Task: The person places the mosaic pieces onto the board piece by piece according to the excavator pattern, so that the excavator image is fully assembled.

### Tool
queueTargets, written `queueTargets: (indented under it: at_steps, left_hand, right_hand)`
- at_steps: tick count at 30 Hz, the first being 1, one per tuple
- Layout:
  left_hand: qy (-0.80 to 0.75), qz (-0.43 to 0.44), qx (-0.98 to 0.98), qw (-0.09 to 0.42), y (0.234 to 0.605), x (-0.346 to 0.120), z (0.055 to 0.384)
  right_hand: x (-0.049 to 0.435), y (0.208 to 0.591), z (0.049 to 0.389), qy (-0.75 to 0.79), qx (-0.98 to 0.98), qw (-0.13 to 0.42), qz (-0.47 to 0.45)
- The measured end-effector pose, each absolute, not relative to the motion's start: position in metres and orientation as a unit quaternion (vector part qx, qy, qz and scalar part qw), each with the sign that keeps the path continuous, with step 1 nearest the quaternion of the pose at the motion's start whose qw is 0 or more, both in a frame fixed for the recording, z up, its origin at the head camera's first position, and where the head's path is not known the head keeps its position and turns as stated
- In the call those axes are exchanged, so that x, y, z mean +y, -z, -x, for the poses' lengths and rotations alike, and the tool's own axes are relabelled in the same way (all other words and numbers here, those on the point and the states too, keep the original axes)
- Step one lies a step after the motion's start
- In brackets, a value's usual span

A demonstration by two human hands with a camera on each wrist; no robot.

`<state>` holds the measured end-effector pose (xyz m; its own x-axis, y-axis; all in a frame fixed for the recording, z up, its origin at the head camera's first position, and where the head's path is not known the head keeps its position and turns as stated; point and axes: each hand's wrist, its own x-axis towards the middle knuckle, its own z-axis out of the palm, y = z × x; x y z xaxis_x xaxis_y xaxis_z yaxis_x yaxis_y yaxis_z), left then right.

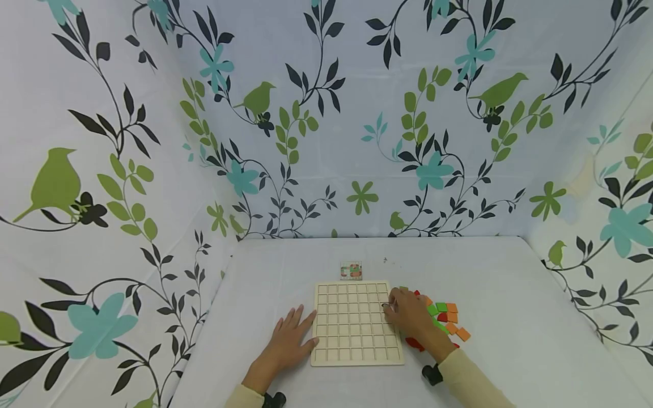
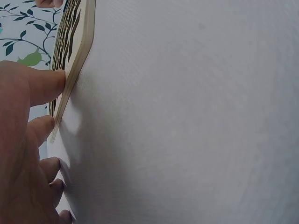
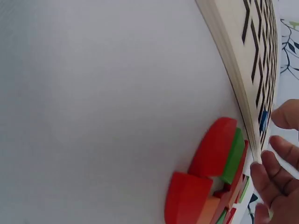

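A square wooden grid board (image 1: 352, 323) lies flat on the white table. My left hand (image 1: 289, 339) rests at its left side, fingers spread, with thumb and index fingertips against the board's edge (image 2: 74, 79). My right hand (image 1: 410, 311) is over the board's right edge, its fingers partly bent. Just below the thumb tip (image 3: 284, 115), a small blue piece (image 3: 264, 120) shows at the grid. Loose red, green and orange pieces (image 1: 452, 317) lie beside and partly beneath the right hand; the nearest red ones (image 3: 214, 147) are rounded on one side.
A small printed picture card (image 1: 351, 271) lies just beyond the board's far edge. White cloth with leaves, birds and flowers (image 1: 361, 197) hangs behind the table and along both sides. Black wrist straps (image 1: 432, 374) show at both sleeves.
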<state>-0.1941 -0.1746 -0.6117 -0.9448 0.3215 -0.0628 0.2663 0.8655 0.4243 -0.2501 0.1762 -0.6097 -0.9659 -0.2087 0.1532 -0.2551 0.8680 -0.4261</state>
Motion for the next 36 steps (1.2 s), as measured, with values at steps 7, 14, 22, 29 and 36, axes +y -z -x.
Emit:
queueTargets:
  at_steps: [7,14,22,29,36]
  left_hand:
    - [-0.213,-0.15,0.963,0.064,0.612,-0.173,0.194]
    - [-0.219,-0.149,0.962,0.072,0.612,-0.173,0.194]
    - [-0.216,-0.145,0.963,0.075,0.611,-0.174,0.195]
    - [-0.223,-0.15,0.96,0.074,0.613,-0.174,0.194]
    - [-0.226,-0.148,0.96,0.071,0.61,-0.174,0.193]
  right_hand:
    - [0.184,0.61,0.252,-0.236,-0.958,0.031,-0.161]
    - [0.188,0.615,0.255,-0.218,-0.96,0.027,-0.172]
    - [0.183,0.611,0.257,-0.202,-0.966,0.013,-0.162]
    - [0.17,0.603,0.255,-0.209,-0.968,0.025,-0.135]
    - [0.158,0.599,0.255,-0.207,-0.974,0.031,-0.083]
